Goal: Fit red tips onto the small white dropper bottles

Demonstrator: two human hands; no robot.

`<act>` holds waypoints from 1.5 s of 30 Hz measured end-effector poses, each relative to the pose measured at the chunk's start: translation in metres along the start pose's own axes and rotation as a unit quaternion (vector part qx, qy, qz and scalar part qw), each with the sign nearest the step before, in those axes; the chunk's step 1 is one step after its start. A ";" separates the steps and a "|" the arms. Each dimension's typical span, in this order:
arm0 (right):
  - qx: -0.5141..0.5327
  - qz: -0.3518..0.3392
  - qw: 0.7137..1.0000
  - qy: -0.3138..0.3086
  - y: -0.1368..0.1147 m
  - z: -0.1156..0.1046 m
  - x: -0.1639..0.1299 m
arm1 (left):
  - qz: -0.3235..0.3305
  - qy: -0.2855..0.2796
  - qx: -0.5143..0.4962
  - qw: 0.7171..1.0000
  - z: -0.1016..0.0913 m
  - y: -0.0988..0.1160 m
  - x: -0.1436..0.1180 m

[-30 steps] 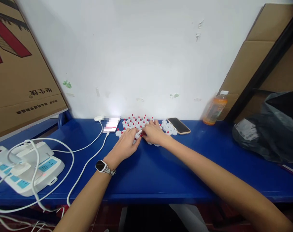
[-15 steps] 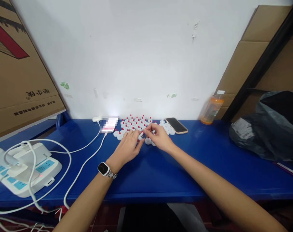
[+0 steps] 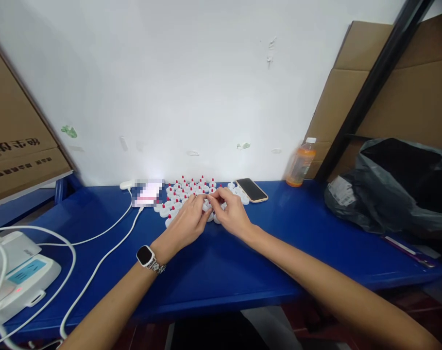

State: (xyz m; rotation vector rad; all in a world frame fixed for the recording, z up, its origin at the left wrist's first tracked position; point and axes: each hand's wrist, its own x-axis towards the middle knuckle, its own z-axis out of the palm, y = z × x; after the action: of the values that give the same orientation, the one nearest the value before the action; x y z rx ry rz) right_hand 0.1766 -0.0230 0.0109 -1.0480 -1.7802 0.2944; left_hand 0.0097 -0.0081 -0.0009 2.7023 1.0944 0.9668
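moved: your view panned right; both hands pulled nearer, meeting over the caps
left hand (image 3: pixel 187 221): pinching a white cap (image 3: pixel 206 206)
right hand (image 3: pixel 231 214): fingertips closed on same cap
progress: many red-tipped caps (image 3: pixel 186 187) stand assembled by the wall; few plain ones left

Dark phone (image 3: pixel 252 189), orange drink bottle (image 3: pixel 301 167), grey bag (image 3: pixel 388 194), power strip (image 3: pixel 20 279)

Unreadable mirrored print on carton (image 3: pixel 15 155)

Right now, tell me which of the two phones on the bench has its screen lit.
The left phone, with a white cable plugged in, left of the hands; its screen glows. The right phone, nearer the orange bottle, is dark.
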 end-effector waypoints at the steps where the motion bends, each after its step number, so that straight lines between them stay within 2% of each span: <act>1: 0.015 0.004 1.000 -0.013 0.002 -0.006 0.003 | 0.005 -0.004 0.005 1.000 0.002 0.000 0.006; 3: 0.040 0.017 0.999 -0.030 0.011 -0.019 0.015 | 0.014 -0.004 0.019 1.000 0.006 -0.003 0.021; 5: 0.032 0.034 0.999 -0.018 0.027 -0.031 0.034 | 0.012 0.007 0.041 0.999 0.009 -0.009 0.038; 9: -0.104 0.071 0.992 -0.008 0.073 -0.041 0.080 | -0.025 0.047 0.059 0.997 0.016 -0.021 0.056; 13: -0.263 0.099 0.953 -0.110 0.108 -0.030 0.113 | -0.036 0.040 0.056 0.997 0.021 -0.028 0.050; 17: -0.291 0.105 0.937 -0.164 0.120 -0.014 0.124 | -0.029 0.026 0.059 0.998 0.020 -0.028 0.040; 20: -0.300 0.104 0.929 -0.190 0.121 -0.013 0.124 | -0.032 0.021 0.058 0.998 0.018 -0.027 0.038; 28: -0.331 0.089 0.918 -0.199 0.117 -0.038 0.098 | -0.036 0.014 0.053 0.998 0.018 -0.017 0.038; 33: -0.309 0.089 0.931 -0.173 0.104 -0.043 0.088 | -0.031 0.025 0.046 0.998 0.016 -0.014 0.037; 36: -0.267 0.075 0.954 -0.115 0.080 -0.049 0.079 | -0.025 0.047 0.036 0.998 0.014 -0.013 0.034; 38: -0.176 0.060 0.980 -0.069 0.058 -0.051 0.067 | -0.016 0.060 0.031 0.998 0.012 -0.009 0.032; 42: -0.014 0.034 0.997 -0.063 0.014 -0.043 0.039 | -0.004 0.054 0.028 0.998 0.006 -0.001 0.024; 45: 0.040 0.023 0.997 -0.068 -0.001 -0.030 0.028 | -0.027 0.028 0.026 0.999 -0.004 -0.005 0.011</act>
State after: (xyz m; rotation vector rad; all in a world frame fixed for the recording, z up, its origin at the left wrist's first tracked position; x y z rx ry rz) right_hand 0.1978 -0.0100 0.0432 -1.0349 -1.8516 0.4721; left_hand 0.0101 0.0025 0.0067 2.6869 1.2120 1.0241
